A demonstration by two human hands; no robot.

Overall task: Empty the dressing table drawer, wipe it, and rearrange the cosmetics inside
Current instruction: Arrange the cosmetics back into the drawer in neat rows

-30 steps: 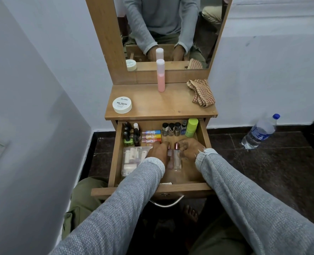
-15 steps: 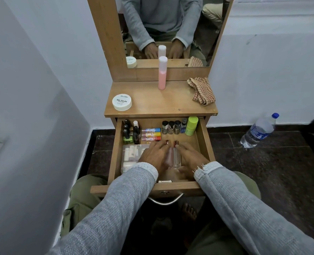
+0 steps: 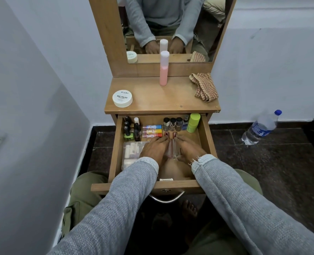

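Observation:
The wooden drawer [image 3: 206,133] is pulled out under the dressing table top. Inside, two clear bottles with copper caps [image 3: 172,148] lie side by side in the middle. My left hand [image 3: 153,150] and my right hand [image 3: 188,149] lie flat on either side of them, fingers pressed against the bottles. Dark nail polish bottles [image 3: 129,128] stand at the back left, coloured tubes [image 3: 152,131] lie beside them, small dark-capped jars [image 3: 172,124] and a lime green bottle [image 3: 193,122] stand at the back right. A clear plastic case [image 3: 131,153] lies at the left.
On the table top stand a white nail polish remover tub [image 3: 122,98], a tall pink bottle [image 3: 163,69] and a checked cloth [image 3: 204,87]. A mirror [image 3: 170,24] rises behind. A water bottle [image 3: 261,127] lies on the dark floor at the right. White walls close in at the left.
Both hands slid back towards me along the two clear bottles and now flank them with fingers flatter. The bottles shifted slightly towards the drawer's back.

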